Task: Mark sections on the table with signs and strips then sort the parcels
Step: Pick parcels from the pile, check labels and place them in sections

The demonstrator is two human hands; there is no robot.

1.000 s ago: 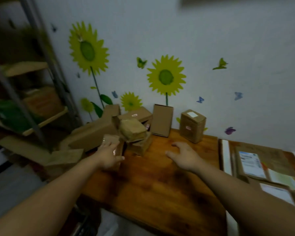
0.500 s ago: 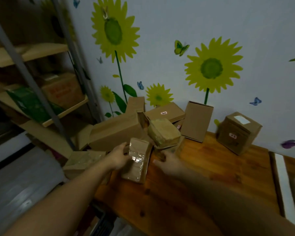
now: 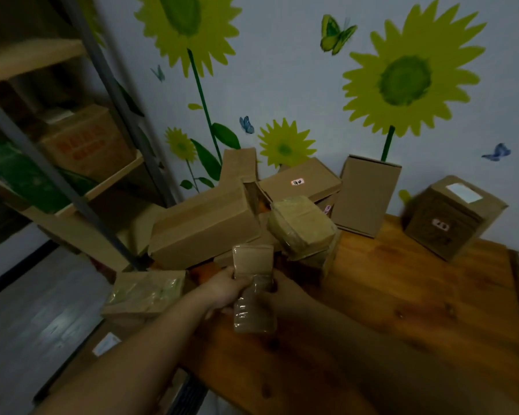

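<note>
Right, the wooden table point(image 3: 417, 295) fills the lower right, pushed against a wall point(image 3: 282, 85) covered in sunflower and butterfly stickers. On the left, a metal shelf rack point(image 3: 81, 202) with a printed carton point(image 3: 87, 139) on it. At the table's back left corner sits the heap of parcels: a long cardboard box point(image 3: 204, 223) lying on its side, a flat box with a small label point(image 3: 300, 184) behind it, a tall box point(image 3: 366, 199) leaning upright at the wall, and a cube-shaped box point(image 3: 453, 217) off on its own to the right. A plastic-wrapped parcel point(image 3: 300, 226) perches tilted on the heap, and another wrapped one point(image 3: 146, 292) lies lower, off the table's left edge. And up front, both hands are on a slim taped parcel point(image 3: 252, 280), held upright just above the table's near left part: the left hand point(image 3: 225, 292) is wrapped around its left side, the right hand point(image 3: 288, 295), dim and blurred, closes on its right edge.
</note>
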